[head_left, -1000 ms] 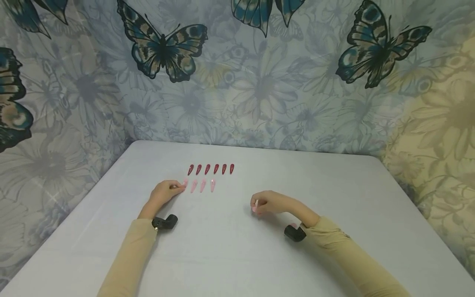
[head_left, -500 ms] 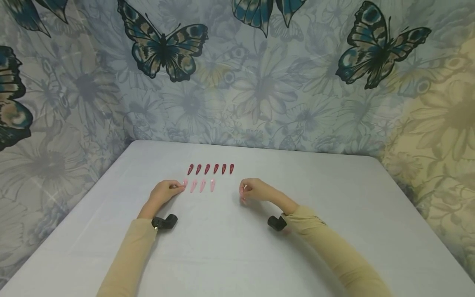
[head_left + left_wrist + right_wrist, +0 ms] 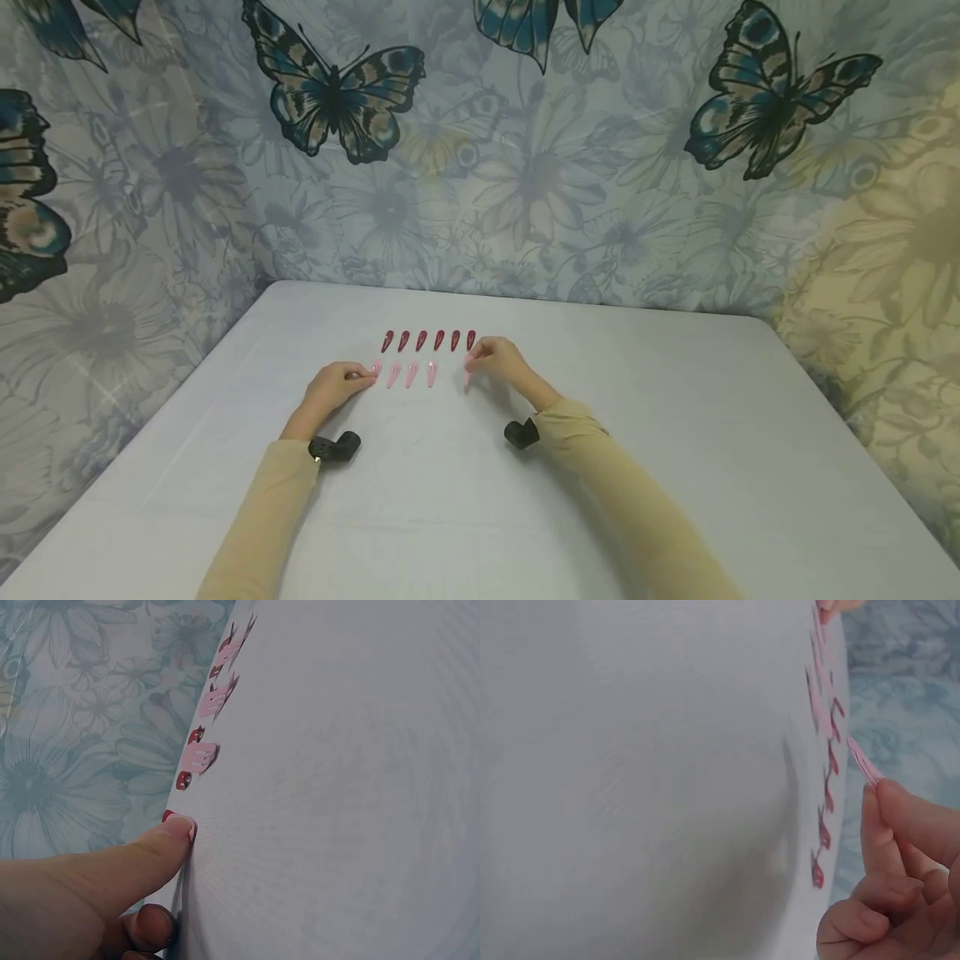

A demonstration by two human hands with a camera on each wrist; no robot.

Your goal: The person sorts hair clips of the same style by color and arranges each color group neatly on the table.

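Observation:
In the head view my left hand [image 3: 339, 389] rests at the left end of a row of pink snap hair clips [image 3: 412, 374], thumb and finger pinching the leftmost clip [image 3: 377, 368]. The left wrist view has the thumb over this pink clip [image 3: 193, 826]. At the row's other end my right hand [image 3: 501, 361] pinches another pink hair clip [image 3: 467, 381] between thumb and index finger, its narrow end pointing down. That held clip [image 3: 864, 763] shows edge-on in the right wrist view. Behind the pink row lie several dark red hair clips [image 3: 422, 341], evenly spaced.
The clips lie on a white table [image 3: 420, 500] that meets a butterfly-patterned wall covering [image 3: 540, 192] at the back and sides. Black wrist cameras, left [image 3: 335, 447] and right [image 3: 521, 433], sit on the wrists just above the tabletop.
My right hand has moved left and away from me with its pink clip, from right of centre to the right end of the rows. The left hand has stayed in place.

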